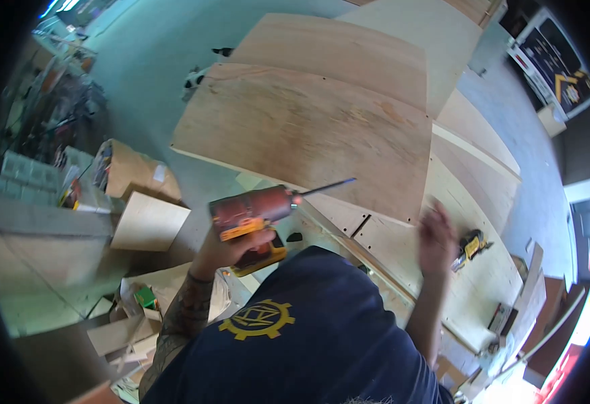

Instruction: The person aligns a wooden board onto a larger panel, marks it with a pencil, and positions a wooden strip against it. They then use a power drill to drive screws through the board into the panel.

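My left hand is wrapped round the grip of a red and yellow cordless drill. A long dark bit sticks out of the drill toward the right, over the front edge of a large plywood panel. Near that panel's right front corner is my right hand, raised and blurred by motion, with its fingers apart and nothing visible in them. Just right of it, a yellow and black power tool lies on the pale wooden surface.
Further plywood sheets lie behind the panel. On the left are a paper bag, a small square board and wood offcuts in a box. A dark box sits at the right, and a vehicle stands at the upper right.
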`<act>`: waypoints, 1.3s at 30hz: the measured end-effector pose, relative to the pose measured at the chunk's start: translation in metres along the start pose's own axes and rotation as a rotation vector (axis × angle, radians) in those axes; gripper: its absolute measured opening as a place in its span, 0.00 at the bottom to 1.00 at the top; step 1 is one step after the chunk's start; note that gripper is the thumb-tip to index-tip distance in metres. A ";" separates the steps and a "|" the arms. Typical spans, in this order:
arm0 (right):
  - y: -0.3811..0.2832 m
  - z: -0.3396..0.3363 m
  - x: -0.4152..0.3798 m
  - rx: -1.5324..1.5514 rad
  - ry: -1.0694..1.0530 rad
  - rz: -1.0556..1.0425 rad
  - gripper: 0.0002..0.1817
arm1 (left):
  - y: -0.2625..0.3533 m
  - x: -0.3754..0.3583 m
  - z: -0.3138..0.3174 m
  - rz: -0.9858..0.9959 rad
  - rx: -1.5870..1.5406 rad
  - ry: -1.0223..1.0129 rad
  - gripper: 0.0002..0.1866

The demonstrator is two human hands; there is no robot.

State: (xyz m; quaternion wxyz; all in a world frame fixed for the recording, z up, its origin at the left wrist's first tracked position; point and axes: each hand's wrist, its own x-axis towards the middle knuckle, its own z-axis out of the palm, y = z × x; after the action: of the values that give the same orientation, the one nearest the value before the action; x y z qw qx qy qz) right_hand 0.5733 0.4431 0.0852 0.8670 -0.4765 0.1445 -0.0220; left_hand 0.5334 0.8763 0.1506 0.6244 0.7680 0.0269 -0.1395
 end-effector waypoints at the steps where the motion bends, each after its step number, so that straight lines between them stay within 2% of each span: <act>1: 0.035 0.036 0.013 0.080 -0.055 0.101 0.18 | -0.019 -0.003 -0.021 0.026 0.085 0.016 0.14; 2: 0.064 0.073 0.019 0.121 -0.104 0.184 0.16 | -0.024 -0.004 -0.032 0.029 0.070 -0.013 0.14; 4: 0.105 0.131 0.021 0.136 -0.188 0.313 0.11 | -0.029 -0.009 -0.051 0.053 -0.138 0.065 0.14; 6: 0.133 0.164 0.019 0.189 -0.191 0.350 0.10 | -0.042 -0.017 -0.064 0.010 -0.132 0.065 0.14; 8: 0.145 0.191 0.017 0.298 -0.275 0.473 0.11 | -0.050 -0.022 -0.076 -0.008 -0.102 0.030 0.15; 9: 0.146 0.199 0.014 0.326 -0.238 0.533 0.11 | -0.054 -0.024 -0.080 -0.011 -0.107 0.031 0.15; 13: 0.162 0.206 0.009 0.350 -0.233 0.585 0.12 | -0.065 -0.034 -0.087 -0.076 -0.141 0.118 0.15; 16: 0.173 0.207 0.010 0.416 -0.247 0.598 0.11 | -0.063 -0.036 -0.092 -0.090 -0.066 0.106 0.16; 19: 0.184 0.208 0.011 0.453 -0.256 0.628 0.11 | -0.059 -0.038 -0.089 -0.072 -0.044 0.139 0.16; 21: 0.195 0.213 0.010 0.457 -0.207 0.660 0.10 | -0.059 -0.039 -0.090 0.042 0.019 0.186 0.16; 25: 0.222 0.231 0.007 0.502 -0.199 0.717 0.10 | -0.016 -0.039 -0.112 -0.071 0.097 0.156 0.16; 27: 0.238 0.243 0.002 0.529 -0.225 0.724 0.09 | 0.014 -0.032 -0.126 -0.219 0.221 0.112 0.18; 28: 0.244 0.248 0.001 0.547 -0.227 0.725 0.09 | 0.021 -0.027 -0.133 -0.222 0.239 0.112 0.18; 30: 0.252 0.257 -0.002 0.573 -0.168 0.795 0.09 | 0.035 -0.015 -0.143 -0.033 0.447 0.057 0.20; 31: 0.254 0.258 -0.001 0.592 -0.168 0.796 0.09 | 0.052 -0.007 -0.143 -0.134 0.455 0.007 0.21; 34: 0.258 0.262 0.005 0.610 -0.158 0.803 0.09 | 0.084 0.014 -0.139 -0.076 0.583 -0.053 0.20; 38: 0.260 0.266 0.011 0.651 -0.138 0.775 0.08 | 0.104 0.041 -0.140 -0.163 0.792 -0.137 0.21; 39: 0.261 0.266 0.011 0.643 -0.109 0.779 0.08 | 0.104 0.047 -0.140 -0.142 0.743 -0.147 0.21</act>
State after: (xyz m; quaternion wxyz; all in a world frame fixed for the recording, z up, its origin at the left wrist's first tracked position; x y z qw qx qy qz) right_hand 0.6299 0.8013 -0.0003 0.9200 -0.0966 0.2517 0.2845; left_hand 0.6265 0.9829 0.2631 0.2928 0.9261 -0.0172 -0.2374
